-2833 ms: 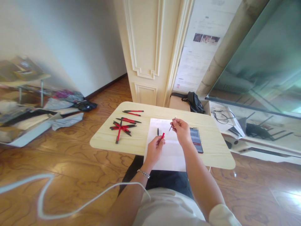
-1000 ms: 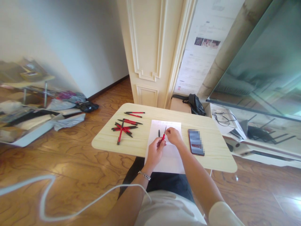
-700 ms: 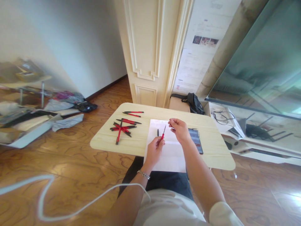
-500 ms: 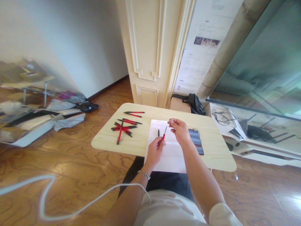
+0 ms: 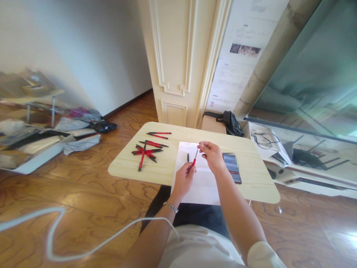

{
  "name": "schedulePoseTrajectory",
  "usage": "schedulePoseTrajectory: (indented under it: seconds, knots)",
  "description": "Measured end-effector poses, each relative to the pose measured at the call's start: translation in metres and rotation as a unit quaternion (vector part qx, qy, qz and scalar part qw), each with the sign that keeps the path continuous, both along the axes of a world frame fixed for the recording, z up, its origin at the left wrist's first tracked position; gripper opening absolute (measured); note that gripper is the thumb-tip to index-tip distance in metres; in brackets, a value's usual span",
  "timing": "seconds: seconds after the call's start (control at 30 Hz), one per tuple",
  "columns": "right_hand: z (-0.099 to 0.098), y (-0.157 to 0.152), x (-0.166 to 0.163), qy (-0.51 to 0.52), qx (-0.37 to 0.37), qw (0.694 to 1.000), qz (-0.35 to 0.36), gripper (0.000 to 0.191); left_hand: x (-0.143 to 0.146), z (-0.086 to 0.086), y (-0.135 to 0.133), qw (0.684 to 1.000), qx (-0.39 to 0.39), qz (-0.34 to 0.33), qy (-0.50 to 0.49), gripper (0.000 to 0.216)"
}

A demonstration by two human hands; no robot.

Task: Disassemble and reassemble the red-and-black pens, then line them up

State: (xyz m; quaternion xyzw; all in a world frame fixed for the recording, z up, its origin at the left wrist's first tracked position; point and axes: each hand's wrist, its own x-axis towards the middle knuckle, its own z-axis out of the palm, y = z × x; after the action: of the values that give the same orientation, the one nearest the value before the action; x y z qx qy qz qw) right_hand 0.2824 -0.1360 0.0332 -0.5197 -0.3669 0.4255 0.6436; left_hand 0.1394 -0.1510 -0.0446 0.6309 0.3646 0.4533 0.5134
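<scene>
My left hand (image 5: 185,178) is closed around the red barrel of a pen (image 5: 194,162), held tilted above a white sheet of paper (image 5: 203,188). A thin dark refill (image 5: 196,153) sticks up out of that barrel. At the refill's upper end, my right hand (image 5: 211,153) pinches with thumb and fingertips; whatever it grips there is too small to make out. On the paper, just left of the refill, lies a small black pen piece (image 5: 187,158). Several red and black pens (image 5: 145,152) are heaped on the left, two more pens (image 5: 159,134) lying behind them.
A phone (image 5: 233,169) lies to the right of my right hand, partly over the paper's side. The pale wooden table (image 5: 259,171) has rounded corners. A white cable (image 5: 111,240) loops across the lower left. Behind the table stand a cream panel (image 5: 178,67) and a black bag (image 5: 232,123).
My right fingertips have shifted slightly left and down onto the end of the refill. My left hand and the pen barrel stay almost where they were.
</scene>
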Motion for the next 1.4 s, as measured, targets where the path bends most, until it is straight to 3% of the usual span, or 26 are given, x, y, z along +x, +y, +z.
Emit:
schedulePoseTrajectory:
  seconds: [1.4]
  knots:
    - [-0.0021, -0.001, 0.0002, -0.052, 0.002, 0.999, -0.001, 0.029, -0.0002, -0.0014, 0.001, 1.0, 0.014, -0.002, 0.026, 0.027]
